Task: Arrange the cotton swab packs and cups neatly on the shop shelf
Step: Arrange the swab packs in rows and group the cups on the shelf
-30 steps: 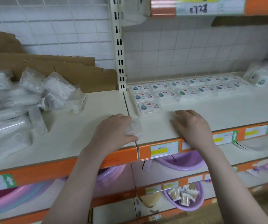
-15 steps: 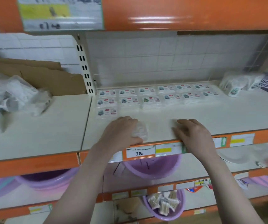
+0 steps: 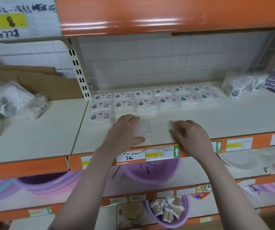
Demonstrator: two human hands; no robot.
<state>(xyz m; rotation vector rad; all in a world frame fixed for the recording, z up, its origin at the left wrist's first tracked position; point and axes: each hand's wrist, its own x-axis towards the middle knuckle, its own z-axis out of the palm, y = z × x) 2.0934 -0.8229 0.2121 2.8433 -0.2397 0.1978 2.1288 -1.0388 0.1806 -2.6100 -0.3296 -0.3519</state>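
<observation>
Low on the rack, a purple basin (image 3: 185,213) holds a loose heap of clear packets (image 3: 166,207) filled with wooden-stemmed cotton swabs. One level up, another purple basin (image 3: 151,171) sits under the shelf you are working on; its inside is not visible from here. More pink and purple basins (image 3: 33,183) are nested at the lower left.

On the cream shelf (image 3: 200,117), flat swab packs (image 3: 155,98) lie label-up in two tidy rows along the back, with one extra pack (image 3: 100,116) starting a third row at the left end. Your left hand (image 3: 125,131) curls over a clear pack (image 3: 143,129) just right of that extra pack, thumb under its near edge and fingers across its top, so you have it gripped against the shelf. Your right hand (image 3: 190,135) lies nearby on the shelf with fingers loosely bent; it looks to hold nothing, though motion blur makes that hard to confirm. A jumble of clear packs (image 3: 13,100) sits on the neighbouring shelf to the left, in front of torn cardboard (image 3: 33,78). White rolls (image 3: 236,85) lean at the far right.

Compared with half a second ago, your hands have moved further onto the shelf, the clear pack has come closer to the rows, and your view has swung right, so less of the left pile shows.
</observation>
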